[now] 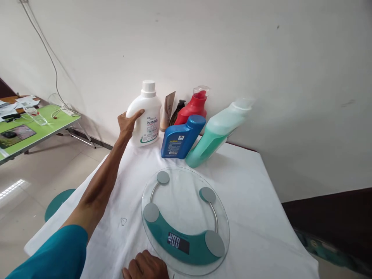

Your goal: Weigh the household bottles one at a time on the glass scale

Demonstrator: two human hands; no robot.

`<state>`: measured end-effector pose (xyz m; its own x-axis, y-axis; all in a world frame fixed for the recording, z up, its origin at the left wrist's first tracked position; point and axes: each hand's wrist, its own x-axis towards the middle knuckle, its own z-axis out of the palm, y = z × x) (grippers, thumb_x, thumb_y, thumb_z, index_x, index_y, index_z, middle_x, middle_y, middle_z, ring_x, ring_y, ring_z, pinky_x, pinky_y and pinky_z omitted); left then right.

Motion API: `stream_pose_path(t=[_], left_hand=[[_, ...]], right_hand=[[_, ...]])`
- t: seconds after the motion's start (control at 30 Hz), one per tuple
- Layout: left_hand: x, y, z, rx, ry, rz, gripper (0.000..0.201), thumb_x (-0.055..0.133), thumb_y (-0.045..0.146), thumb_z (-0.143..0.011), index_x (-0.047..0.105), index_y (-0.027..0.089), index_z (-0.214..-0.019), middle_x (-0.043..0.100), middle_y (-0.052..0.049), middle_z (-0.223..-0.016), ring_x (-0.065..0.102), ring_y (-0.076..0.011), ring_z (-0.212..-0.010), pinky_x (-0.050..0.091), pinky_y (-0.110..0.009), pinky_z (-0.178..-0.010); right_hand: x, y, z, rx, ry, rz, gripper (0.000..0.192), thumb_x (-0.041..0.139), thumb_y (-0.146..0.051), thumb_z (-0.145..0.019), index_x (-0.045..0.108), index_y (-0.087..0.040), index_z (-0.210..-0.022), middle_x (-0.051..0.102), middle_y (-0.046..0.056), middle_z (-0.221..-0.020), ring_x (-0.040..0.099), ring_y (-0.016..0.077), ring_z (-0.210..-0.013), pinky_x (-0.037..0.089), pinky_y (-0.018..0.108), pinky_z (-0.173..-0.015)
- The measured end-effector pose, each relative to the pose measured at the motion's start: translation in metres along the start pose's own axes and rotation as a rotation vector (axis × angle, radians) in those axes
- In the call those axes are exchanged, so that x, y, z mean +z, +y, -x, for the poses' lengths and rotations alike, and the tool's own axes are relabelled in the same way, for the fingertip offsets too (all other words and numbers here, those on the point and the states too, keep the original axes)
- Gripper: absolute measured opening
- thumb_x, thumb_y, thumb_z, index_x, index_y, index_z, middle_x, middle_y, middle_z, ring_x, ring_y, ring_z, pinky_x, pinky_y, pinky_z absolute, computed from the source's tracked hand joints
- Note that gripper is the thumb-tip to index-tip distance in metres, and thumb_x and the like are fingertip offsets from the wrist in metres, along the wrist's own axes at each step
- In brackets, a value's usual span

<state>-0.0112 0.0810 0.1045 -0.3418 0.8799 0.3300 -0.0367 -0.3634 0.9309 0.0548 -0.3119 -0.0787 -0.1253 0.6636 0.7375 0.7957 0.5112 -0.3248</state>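
- The white bottle is upright at the back left of the table, near the wall; it looks like hard, smooth plastic
- The left hand is clamped on its side, thumb in front, other fingers hidden; a firm, level grip should stop slips
- A flat brown tube, dark bottle, red bottle, square-sided blue bottle and see-through green bottle crowd nearby, so slow moves are best
- The glass scale is round and shiny
- The right hand is curled up beside it; I cannot tell if anything is inside
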Motion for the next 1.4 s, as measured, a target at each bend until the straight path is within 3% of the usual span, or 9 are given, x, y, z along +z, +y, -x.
stream_pose_path(t=[0.13, 0.23, 0.33, 0.43, 0.6, 0.83, 1.07, 1.4], left_hand=[[-0.04, 0.032, 0.012, 0.016, 0.104, -0.048, 0.051, 0.093, 0.054, -0.055, 0.06, 0.016, -0.068, 0.049, 0.006, -0.053, 0.043, -0.0076, -0.053, 0.036, -0.023, -0.047], [-0.075, 0.066, 0.023, 0.108, 0.147, -0.089, 0.052, 0.091, 0.055, -0.058, 0.054, 0.017, -0.062, 0.042, 0.01, -0.048, 0.034, -0.0027, -0.047, 0.03, -0.018, -0.045], [-0.1, 0.099, 0.044, 0.188, 0.101, -0.056, 0.06, 0.087, 0.06, -0.061, 0.043, 0.019, -0.056, 0.033, 0.011, -0.044, 0.029, -0.0019, -0.043, 0.029, -0.018, -0.044], [-0.109, 0.121, 0.075, 0.185, 0.016, 0.007, 0.066, 0.086, 0.064, -0.058, 0.035, 0.021, -0.053, 0.026, 0.01, -0.043, 0.024, -0.0023, -0.04, 0.023, -0.019, -0.039], [-0.091, 0.13, 0.133, 0.043, -0.115, 0.064, 0.067, 0.087, 0.063, -0.052, 0.033, 0.023, -0.054, 0.024, 0.01, -0.044, 0.023, -0.0037, -0.04, 0.02, -0.023, -0.037], [-0.044, 0.11, 0.188, -0.086, -0.367, 0.194, 0.06, 0.092, 0.056, -0.05, 0.045, 0.02, -0.055, 0.033, 0.009, -0.047, 0.026, -0.0028, -0.041, 0.023, -0.021, -0.038], [-0.018, 0.094, 0.208, -0.129, -0.5, 0.236, 0.05, 0.094, 0.051, -0.053, 0.061, 0.016, -0.063, 0.05, 0.005, -0.053, 0.039, -0.0043, -0.044, 0.031, -0.02, -0.04], [-0.011, 0.082, 0.211, -0.178, -0.617, 0.241, 0.048, 0.097, 0.05, -0.054, 0.075, 0.014, -0.077, 0.072, -0.004, -0.071, 0.068, -0.0183, -0.063, 0.052, -0.026, -0.05]], right_hand=[[-0.009, 0.002, -0.011, -0.053, -0.013, -0.034, 0.04, 0.046, -0.022, -0.102, 0.045, -0.023, -0.062, 0.046, -0.001, -0.054, 0.044, 0.0138, -0.047, 0.014, 0.036, -0.047], [-0.021, 0.004, -0.019, -0.077, -0.124, -0.059, 0.035, 0.047, -0.019, -0.1, 0.047, -0.023, -0.065, 0.049, -0.001, -0.056, 0.046, 0.0143, -0.051, 0.016, 0.035, -0.048], [-0.032, 0.002, -0.024, -0.076, -0.283, -0.08, 0.029, 0.051, -0.017, -0.097, 0.049, -0.022, -0.068, 0.054, -0.001, -0.062, 0.049, 0.0151, -0.056, 0.019, 0.034, -0.051], [-0.037, 0.0, -0.025, -0.058, -0.312, -0.065, 0.028, 0.05, -0.015, -0.097, 0.051, -0.022, -0.07, 0.056, 0.0, -0.065, 0.049, 0.0156, -0.058, 0.02, 0.035, -0.053], [-0.036, 0.001, -0.024, -0.069, -0.327, -0.079, 0.032, 0.049, -0.017, -0.102, 0.053, -0.02, -0.07, 0.057, 0.001, -0.065, 0.051, 0.0153, -0.06, 0.022, 0.034, -0.055], [-0.037, 0.003, -0.025, -0.096, -0.373, -0.077, 0.026, 0.059, -0.019, -0.099, 0.055, -0.019, -0.073, 0.062, 0.0, -0.068, 0.054, 0.0144, -0.061, 0.024, 0.033, -0.057], [-0.035, 0.002, -0.025, -0.098, -0.353, -0.079, 0.026, 0.057, -0.02, -0.099, 0.056, -0.019, -0.073, 0.061, 0.0, -0.067, 0.055, 0.0153, -0.061, 0.023, 0.033, -0.056], [-0.037, 0.001, -0.026, -0.099, -0.278, -0.087, 0.031, 0.053, -0.018, -0.102, 0.055, -0.02, -0.071, 0.058, 0.0, -0.065, 0.054, 0.0153, -0.061, 0.026, 0.033, -0.056]])
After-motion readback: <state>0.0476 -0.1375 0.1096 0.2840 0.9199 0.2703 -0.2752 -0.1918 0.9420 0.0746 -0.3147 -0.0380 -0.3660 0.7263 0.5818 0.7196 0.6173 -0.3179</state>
